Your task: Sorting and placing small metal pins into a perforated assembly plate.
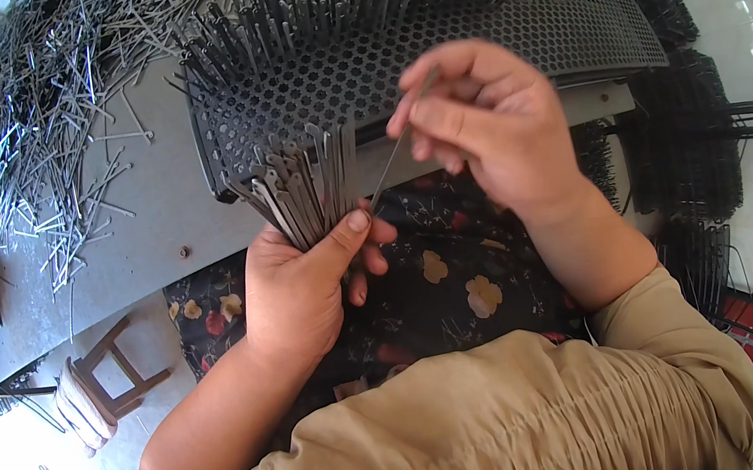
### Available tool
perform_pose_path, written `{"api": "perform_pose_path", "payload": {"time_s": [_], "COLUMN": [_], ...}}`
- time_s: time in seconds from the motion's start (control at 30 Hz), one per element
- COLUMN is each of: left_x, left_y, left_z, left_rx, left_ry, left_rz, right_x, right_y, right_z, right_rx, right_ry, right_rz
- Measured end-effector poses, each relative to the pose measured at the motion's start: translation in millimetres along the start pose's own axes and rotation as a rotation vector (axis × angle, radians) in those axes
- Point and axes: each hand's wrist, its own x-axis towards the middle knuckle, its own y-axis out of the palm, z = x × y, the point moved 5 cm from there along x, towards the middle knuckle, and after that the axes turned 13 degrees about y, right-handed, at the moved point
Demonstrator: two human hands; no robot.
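My left hand (299,279) is closed around a bundle of flat grey metal strips (289,195), which stand up from the fist with bent or looped upper ends. Thumb and fingers of my right hand (492,119) pinch one thin metal strip (401,145); it slants down so that its lower end meets the thumb side of the left hand. Just beyond both hands lies a long black perforated metal tray (427,65). Many similar strips (336,5) stand upright in its holes along the left and middle, while bare holes show at its right end.
A large loose heap of metal strips (67,78) covers the left of the grey table (175,291). Racks hung with dark strips (690,129) stand on the right. A wooden stool (110,378) is on the floor at left. Patterned dark cloth (444,273) covers my lap.
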Motion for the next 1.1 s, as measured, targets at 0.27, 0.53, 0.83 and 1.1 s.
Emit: {"api": "perform_pose_path", "payload": {"time_s": [0.27,0.53,0.83,1.1], "left_x": [1,4,6,2], "left_y": [-4,-4,-3,1], "left_z": [6,2,6,3], "left_rx": [0.131,0.203,0.182,0.124], "left_ry": [-0.044,-0.019,-0.038,0.018], "left_rz": [-0.014,-0.001,-0.027,0.018], "right_x": [31,38,27,-6], "right_y": [-47,-51,-58,14], "right_z": [46,37,42,-28], "right_rx": [-0.573,-0.813,-0.989,-0.198], "right_ry": [-0.952,-0.895,-0.880,0.025], "right_rz": [-0.436,-0.590,-0.590,0.090]}}
